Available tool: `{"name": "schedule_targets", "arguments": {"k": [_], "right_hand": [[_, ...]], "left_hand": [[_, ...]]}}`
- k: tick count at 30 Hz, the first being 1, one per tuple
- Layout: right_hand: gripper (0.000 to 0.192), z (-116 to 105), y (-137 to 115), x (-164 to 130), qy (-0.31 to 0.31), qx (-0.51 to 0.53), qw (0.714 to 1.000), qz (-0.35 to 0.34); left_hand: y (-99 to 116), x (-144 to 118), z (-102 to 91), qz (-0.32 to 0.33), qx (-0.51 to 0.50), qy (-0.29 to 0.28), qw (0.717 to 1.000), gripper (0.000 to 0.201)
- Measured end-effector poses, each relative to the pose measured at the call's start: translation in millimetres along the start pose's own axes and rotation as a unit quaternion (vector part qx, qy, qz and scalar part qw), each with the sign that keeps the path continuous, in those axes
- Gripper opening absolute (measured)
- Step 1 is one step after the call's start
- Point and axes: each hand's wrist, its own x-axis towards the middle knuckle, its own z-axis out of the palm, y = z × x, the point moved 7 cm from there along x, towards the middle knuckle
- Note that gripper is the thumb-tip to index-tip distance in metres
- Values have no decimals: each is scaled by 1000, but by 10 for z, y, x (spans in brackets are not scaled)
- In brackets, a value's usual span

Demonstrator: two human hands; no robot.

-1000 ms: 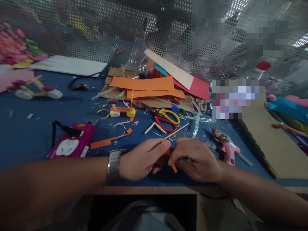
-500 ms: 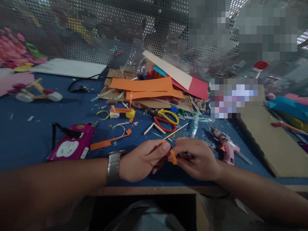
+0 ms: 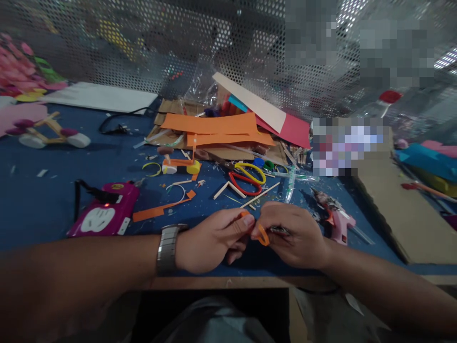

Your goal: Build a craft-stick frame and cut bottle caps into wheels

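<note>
My left hand (image 3: 210,240) and my right hand (image 3: 291,233) meet at the front edge of the blue table (image 3: 43,200). Between their fingertips they pinch a small orange paper strip (image 3: 262,234), which is curled into a loop. My left wrist wears a metal watch (image 3: 167,248). My right hand also seems to hold a small dark thing under its fingers, too hidden to name.
Red and yellow scissors (image 3: 246,180) lie just beyond my hands. A pink glue gun (image 3: 337,220) rests to the right, a magenta device (image 3: 103,215) with a black cable to the left. Orange paper sheets (image 3: 214,129), cardboard and scraps pile up at the back by a perforated screen.
The orange strip hung straight down from my fingers a second ago; now it is curled into a loop. Both hands have shifted slightly up and away from the table's edge.
</note>
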Motion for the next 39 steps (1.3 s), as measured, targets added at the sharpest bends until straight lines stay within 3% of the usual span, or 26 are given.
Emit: {"name": "schedule_targets", "arguments": {"k": [6,16,24,28,32,39], "right_hand": [[32,1,-27,18,-6,2,1000,-17],[33,68,-42,-12,-24,1,999,-27],[4,19,3,-22,22,-13,1000,4],[7,21,3,-9,9,-12,1000,2],[16,-7,19,-14,13,-25,999,16],[10,-21,69,-29,30,-48,997,50]], "left_hand": [[56,-56,10,-8,-14,16,1000,67],[148,-106,-27,3,84,57,995,65],[143,-79,-11,30,64,15,997,67],[144,-90,6,29,71,7,997,68],[132,-102,-39,47,92,35,994,63],[131,-86,-34,86,102,27,991,58]]}}
